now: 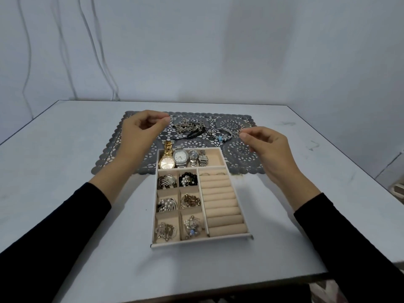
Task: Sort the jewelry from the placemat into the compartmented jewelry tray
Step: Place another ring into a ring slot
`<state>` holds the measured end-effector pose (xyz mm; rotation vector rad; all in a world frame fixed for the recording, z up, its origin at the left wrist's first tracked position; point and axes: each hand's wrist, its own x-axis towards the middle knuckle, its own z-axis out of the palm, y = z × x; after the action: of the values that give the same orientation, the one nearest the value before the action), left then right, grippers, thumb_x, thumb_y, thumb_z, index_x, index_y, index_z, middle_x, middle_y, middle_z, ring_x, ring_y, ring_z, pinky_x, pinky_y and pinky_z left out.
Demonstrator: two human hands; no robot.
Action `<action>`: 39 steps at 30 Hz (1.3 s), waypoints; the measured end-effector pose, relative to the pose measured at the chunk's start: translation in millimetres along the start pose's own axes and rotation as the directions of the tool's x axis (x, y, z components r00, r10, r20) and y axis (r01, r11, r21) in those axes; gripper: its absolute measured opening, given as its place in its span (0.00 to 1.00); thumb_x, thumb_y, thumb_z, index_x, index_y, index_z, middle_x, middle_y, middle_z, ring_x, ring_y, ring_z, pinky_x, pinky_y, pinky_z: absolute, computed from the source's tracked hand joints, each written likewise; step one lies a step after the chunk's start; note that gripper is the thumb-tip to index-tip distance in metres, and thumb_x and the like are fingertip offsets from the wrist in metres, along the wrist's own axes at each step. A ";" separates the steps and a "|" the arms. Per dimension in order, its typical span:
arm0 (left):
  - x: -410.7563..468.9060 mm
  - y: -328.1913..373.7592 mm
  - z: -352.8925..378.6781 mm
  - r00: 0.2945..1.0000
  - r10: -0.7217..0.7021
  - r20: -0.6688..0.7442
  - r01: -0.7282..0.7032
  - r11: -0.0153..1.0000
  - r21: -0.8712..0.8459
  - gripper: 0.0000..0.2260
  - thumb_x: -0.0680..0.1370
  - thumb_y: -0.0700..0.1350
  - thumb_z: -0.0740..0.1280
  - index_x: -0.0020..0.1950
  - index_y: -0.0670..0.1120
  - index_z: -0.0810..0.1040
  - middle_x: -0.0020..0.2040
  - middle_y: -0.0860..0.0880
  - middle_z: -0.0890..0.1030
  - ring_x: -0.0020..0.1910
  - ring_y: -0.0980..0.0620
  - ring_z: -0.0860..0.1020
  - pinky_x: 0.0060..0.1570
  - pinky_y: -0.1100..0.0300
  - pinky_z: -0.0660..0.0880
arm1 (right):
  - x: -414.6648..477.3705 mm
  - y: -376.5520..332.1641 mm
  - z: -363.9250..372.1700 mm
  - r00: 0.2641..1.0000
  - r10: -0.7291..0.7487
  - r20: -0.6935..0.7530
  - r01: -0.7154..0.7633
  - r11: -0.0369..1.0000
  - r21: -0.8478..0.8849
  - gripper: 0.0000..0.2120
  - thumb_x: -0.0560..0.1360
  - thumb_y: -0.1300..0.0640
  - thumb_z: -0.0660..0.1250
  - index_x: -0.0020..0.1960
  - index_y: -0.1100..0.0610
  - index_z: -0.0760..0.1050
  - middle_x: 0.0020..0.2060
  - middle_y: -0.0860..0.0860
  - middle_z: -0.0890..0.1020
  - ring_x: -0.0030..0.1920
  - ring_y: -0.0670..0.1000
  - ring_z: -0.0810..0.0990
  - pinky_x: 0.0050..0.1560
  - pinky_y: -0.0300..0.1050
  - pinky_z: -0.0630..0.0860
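Directions are read from the tray centre, with 12 o'clock pointing away from the person.

The jewelry tray (197, 241) is set on the bench (65, 154), and its 12 o'clock end overlaps the placemat (244, 121). The long compartment at 12 o'clock is occupied by four watches: a gold watch (167, 160), a silver watch (181, 158) and two smaller watches (197, 158). Six square compartments are arranged in two columns from 9 to 7 o'clock. They contain metal brooches (167, 181), black and white beads (188, 179), a pearl brooch (166, 204), gold-coloured pieces (190, 200), silver pieces (165, 230) and pieces with a blue stone (192, 227). The ring rolls (220, 206) fill the 3 to 5 o'clock side, and thin rings (211, 174) are seated in the slot nearest 12 o'clock.

On the placemat beyond the tray, a chain heap (187, 125), a black cord (195, 133), a beaded bangle (222, 134) and small loose rings (235, 132) are left unsorted.

The left hand (142, 129) is held above the placemat at 11 o'clock, with its fingers curled and its thumb tip against its forefinger. It cannot be told whether anything is gripped. The right hand (267, 146) is held at 1 o'clock, with its fingertips pinched just beside the loose rings. It cannot be told whether one of them is held.
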<state>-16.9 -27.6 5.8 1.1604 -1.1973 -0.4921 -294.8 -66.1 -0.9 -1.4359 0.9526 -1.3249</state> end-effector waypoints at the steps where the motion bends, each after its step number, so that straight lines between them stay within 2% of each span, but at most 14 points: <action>1: -4.5 3.9 2.7 1.000 0.007 0.007 -0.007 1.000 -0.009 0.04 0.74 0.41 0.74 0.47 0.48 0.83 0.38 0.57 0.82 0.39 0.64 0.78 0.43 0.70 0.75 | -5.5 -0.8 0.3 1.000 -0.010 0.009 0.010 1.000 -0.020 0.06 0.70 0.61 0.74 0.47 0.57 0.83 0.35 0.46 0.83 0.37 0.43 0.77 0.40 0.36 0.74; 6: -24.8 11.6 11.1 0.996 -0.020 0.087 0.018 0.999 0.028 0.04 0.74 0.42 0.74 0.47 0.49 0.83 0.37 0.57 0.82 0.40 0.58 0.79 0.41 0.64 0.79 | -29.6 -1.9 3.6 0.988 -0.047 0.144 0.064 0.991 -0.114 0.04 0.71 0.66 0.72 0.45 0.60 0.83 0.35 0.52 0.81 0.33 0.43 0.76 0.32 0.34 0.73; 9: -31.6 13.1 14.9 0.995 -0.001 0.103 -0.001 1.000 0.022 0.05 0.74 0.41 0.74 0.48 0.48 0.84 0.39 0.53 0.83 0.40 0.57 0.79 0.42 0.67 0.77 | -35.5 4.9 4.2 0.964 -0.103 0.246 0.154 0.968 -0.198 0.04 0.71 0.66 0.73 0.44 0.60 0.83 0.36 0.53 0.83 0.36 0.49 0.78 0.38 0.40 0.78; 11: -34.8 15.4 18.1 0.994 0.003 0.110 -0.003 1.000 0.003 0.04 0.74 0.40 0.74 0.47 0.47 0.83 0.35 0.57 0.82 0.37 0.62 0.78 0.40 0.70 0.74 | -38.0 9.3 3.5 0.945 -0.131 0.301 0.219 0.934 -0.282 0.04 0.71 0.65 0.74 0.45 0.60 0.83 0.38 0.52 0.84 0.38 0.50 0.80 0.42 0.41 0.78; 14: -37.7 17.8 20.4 0.993 0.009 0.114 -0.007 1.000 -0.017 0.04 0.74 0.38 0.73 0.47 0.46 0.83 0.33 0.60 0.82 0.34 0.64 0.78 0.37 0.72 0.73 | -40.5 11.2 5.3 0.910 -0.169 0.380 0.321 0.866 -0.383 0.04 0.71 0.63 0.74 0.45 0.57 0.83 0.38 0.47 0.83 0.38 0.43 0.77 0.40 0.35 0.72; 22: -40.8 20.5 21.3 0.990 0.016 0.142 -0.011 0.999 -0.033 0.05 0.74 0.38 0.74 0.47 0.47 0.83 0.37 0.56 0.83 0.38 0.61 0.80 0.41 0.70 0.75 | -39.4 10.8 6.8 0.838 -0.237 0.492 0.479 0.751 -0.454 0.02 0.71 0.62 0.74 0.43 0.56 0.83 0.38 0.47 0.81 0.36 0.46 0.75 0.38 0.40 0.73; 24: -40.7 20.0 21.2 0.989 0.012 0.144 -0.008 0.999 -0.031 0.05 0.74 0.39 0.74 0.46 0.48 0.84 0.37 0.56 0.83 0.39 0.60 0.80 0.41 0.69 0.75 | -38.5 10.2 6.4 0.823 -0.241 0.515 0.501 0.736 -0.455 0.02 0.71 0.62 0.74 0.43 0.57 0.84 0.38 0.48 0.81 0.36 0.45 0.76 0.37 0.38 0.72; 28: -41.1 19.8 21.3 0.989 0.006 0.150 -0.003 1.000 -0.019 0.05 0.74 0.40 0.74 0.47 0.49 0.84 0.39 0.53 0.83 0.40 0.57 0.80 0.42 0.68 0.76 | -36.1 7.1 4.3 0.809 -0.192 0.556 0.488 0.746 -0.453 0.02 0.72 0.61 0.73 0.44 0.57 0.84 0.39 0.47 0.82 0.38 0.45 0.76 0.39 0.33 0.70; 33: -41.2 20.7 21.0 0.987 -0.003 0.162 0.006 1.000 -0.016 0.05 0.74 0.40 0.74 0.47 0.49 0.84 0.39 0.52 0.83 0.41 0.56 0.80 0.42 0.67 0.77 | -32.8 2.4 -0.6 0.811 -0.108 0.575 0.414 0.800 -0.435 0.04 0.72 0.62 0.72 0.46 0.55 0.84 0.41 0.46 0.81 0.39 0.43 0.76 0.40 0.33 0.69; 35: -41.8 21.8 21.9 0.987 -0.007 0.162 0.009 1.000 -0.013 0.05 0.74 0.40 0.73 0.47 0.48 0.83 0.40 0.51 0.83 0.40 0.57 0.80 0.41 0.68 0.76 | -30.4 2.1 -1.8 0.832 -0.099 0.546 0.366 0.838 -0.405 0.04 0.72 0.61 0.73 0.46 0.54 0.84 0.41 0.47 0.82 0.39 0.44 0.76 0.41 0.37 0.71; 39: -40.9 21.1 21.5 0.987 -0.012 0.158 0.014 1.000 -0.014 0.05 0.74 0.40 0.74 0.47 0.49 0.83 0.40 0.50 0.83 0.41 0.55 0.80 0.42 0.67 0.77 | -25.0 3.0 -0.1 0.854 -0.041 0.518 0.292 0.862 -0.414 0.02 0.72 0.58 0.74 0.45 0.53 0.84 0.41 0.49 0.83 0.43 0.54 0.80 0.47 0.55 0.77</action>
<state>-56.1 4.6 4.1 1.1331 -1.3205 -0.6115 -297.7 -43.0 -10.5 -2.1639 0.8418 -0.7784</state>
